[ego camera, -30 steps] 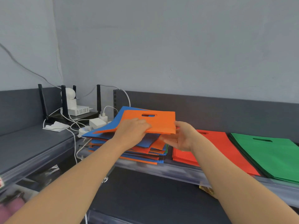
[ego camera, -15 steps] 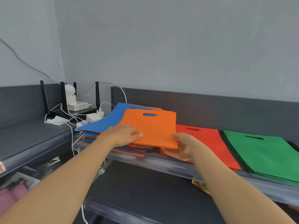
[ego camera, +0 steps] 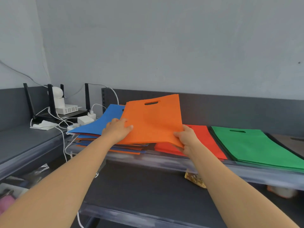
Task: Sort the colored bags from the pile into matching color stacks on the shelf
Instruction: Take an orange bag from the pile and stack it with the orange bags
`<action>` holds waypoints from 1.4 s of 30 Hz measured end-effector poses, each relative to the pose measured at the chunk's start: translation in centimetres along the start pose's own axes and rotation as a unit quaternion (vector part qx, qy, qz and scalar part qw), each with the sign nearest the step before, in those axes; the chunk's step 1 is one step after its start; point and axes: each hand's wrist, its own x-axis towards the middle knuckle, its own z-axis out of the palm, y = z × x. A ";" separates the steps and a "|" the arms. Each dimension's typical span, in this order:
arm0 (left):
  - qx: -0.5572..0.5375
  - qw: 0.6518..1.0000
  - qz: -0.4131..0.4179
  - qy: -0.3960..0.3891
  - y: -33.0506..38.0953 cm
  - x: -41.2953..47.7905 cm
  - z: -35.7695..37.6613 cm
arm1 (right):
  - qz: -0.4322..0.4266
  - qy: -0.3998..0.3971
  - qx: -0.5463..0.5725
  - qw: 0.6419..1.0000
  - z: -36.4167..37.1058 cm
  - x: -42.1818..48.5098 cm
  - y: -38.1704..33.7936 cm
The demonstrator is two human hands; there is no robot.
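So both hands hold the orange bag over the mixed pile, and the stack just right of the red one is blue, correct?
Not quite. The head view shows the stack just right of the red one is green, not blue. The left hand and right hand do hold the orange bag over the mixed pile.

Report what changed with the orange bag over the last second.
The orange bag rose off the mixed pile, its handle edge tipping up, shifting right. The left hand and right hand kept gripping its side edges. The red stack and green stack stayed put.
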 end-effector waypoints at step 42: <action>-0.363 0.829 0.321 -0.281 72.3 -9.9 29.1 | -0.111 0.465 -0.128 0.869 -73.6 -10.6 -7.9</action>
